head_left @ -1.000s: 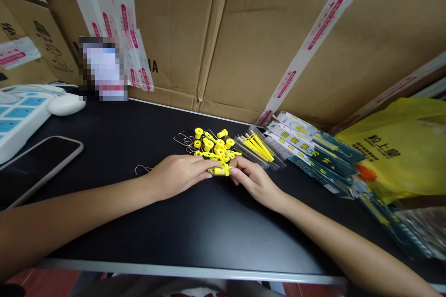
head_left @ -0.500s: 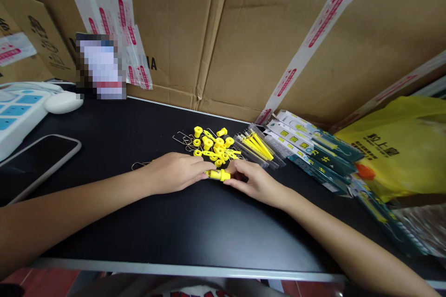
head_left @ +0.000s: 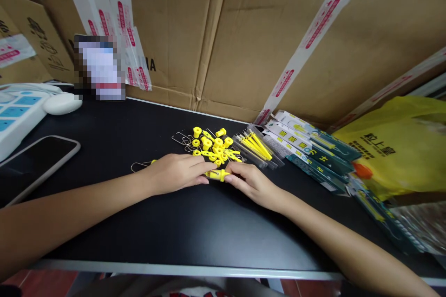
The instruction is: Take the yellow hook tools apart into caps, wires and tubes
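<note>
Between my two hands lies a partly assembled spring scale (head_left: 217, 175), a clear tube with yellow parts inside and a yellow collar. My left hand (head_left: 177, 172) is closed round its left end, palm down, hiding most of the tube. The thumb and forefinger of my right hand (head_left: 249, 181) pinch the yellow tip at its right end. Just beyond the hands is a heap of yellow plastic caps (head_left: 218, 147), mixed with springs and small yellow pieces. A bent wire hook (head_left: 139, 165) sticks out beside my left wrist.
Several clear tubes with yellow scale strips (head_left: 256, 145) lie right of the heap, beside printed boxes (head_left: 313, 153) and a yellow bag (head_left: 393, 148). At left are a phone (head_left: 38, 164), a power strip (head_left: 21, 113) and a white mouse-like object (head_left: 62, 103). Cardboard (head_left: 174, 32) stands behind.
My right fingers have closed from a looser grip around the yellow collar to a pinch on the tip. My left hand stays almost where it was. The view has shifted slightly.
</note>
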`<state>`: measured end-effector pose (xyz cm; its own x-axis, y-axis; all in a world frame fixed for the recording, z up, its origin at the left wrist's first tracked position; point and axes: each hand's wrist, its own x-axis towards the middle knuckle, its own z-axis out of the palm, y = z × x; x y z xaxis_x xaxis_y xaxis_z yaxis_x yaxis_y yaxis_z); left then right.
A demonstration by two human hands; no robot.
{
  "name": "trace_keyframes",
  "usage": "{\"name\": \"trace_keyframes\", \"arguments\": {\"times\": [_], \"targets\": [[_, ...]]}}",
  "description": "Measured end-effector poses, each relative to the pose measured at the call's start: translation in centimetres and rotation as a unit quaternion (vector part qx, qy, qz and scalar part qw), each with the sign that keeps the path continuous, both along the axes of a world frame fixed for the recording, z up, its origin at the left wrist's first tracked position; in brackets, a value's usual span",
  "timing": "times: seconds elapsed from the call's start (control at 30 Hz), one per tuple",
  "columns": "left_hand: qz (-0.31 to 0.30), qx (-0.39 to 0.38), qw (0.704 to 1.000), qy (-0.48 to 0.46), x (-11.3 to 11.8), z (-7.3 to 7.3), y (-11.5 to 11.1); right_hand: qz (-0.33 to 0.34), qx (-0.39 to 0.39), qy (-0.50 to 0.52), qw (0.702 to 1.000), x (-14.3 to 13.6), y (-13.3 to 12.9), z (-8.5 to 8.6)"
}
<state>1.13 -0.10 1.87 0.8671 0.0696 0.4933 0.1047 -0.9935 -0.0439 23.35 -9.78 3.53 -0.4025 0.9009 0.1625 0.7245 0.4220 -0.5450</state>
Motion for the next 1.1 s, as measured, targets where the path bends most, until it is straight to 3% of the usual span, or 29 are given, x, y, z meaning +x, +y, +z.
{"name": "trace_keyframes", "arguments": {"times": [0.17,0.3,0.43,0.6,0.67,0.73,0.9,1.1], "targets": [[-0.01,-0.007,1.0,-0.002,-0.09,0.29,-0.01,0.002,-0.006,0.064,0.998,0.3,0.02,-0.06],[-0.004,0.015,1.0,0.015,-0.11,0.4,0.06,0.017,0.038,0.05,0.998,0.56,0.14,-0.06],[-0.001,0.018,0.999,0.044,-0.06,0.45,0.1,0.064,0.127,-0.048,0.989,0.64,0.22,0.16],[0.023,0.038,0.998,0.034,-0.01,0.27,-0.02,0.074,0.284,-0.232,0.927,0.68,0.15,0.26],[0.029,0.05,0.998,0.025,-0.02,0.14,0.02,0.061,0.299,-0.247,0.92,0.76,0.2,0.16],[0.032,0.062,0.997,0.019,-0.04,0.05,0.13,0.037,0.264,-0.218,0.939,0.82,0.3,0.05],[0.036,0.102,0.994,-0.009,-0.08,0.11,0.32,-0.008,0.084,-0.076,0.993,0.5,0.38,-0.06],[0.029,0.13,0.991,-0.001,-0.09,0.06,0.23,-0.034,-0.067,0.074,0.994,-0.04,0.01,-0.37]]}}
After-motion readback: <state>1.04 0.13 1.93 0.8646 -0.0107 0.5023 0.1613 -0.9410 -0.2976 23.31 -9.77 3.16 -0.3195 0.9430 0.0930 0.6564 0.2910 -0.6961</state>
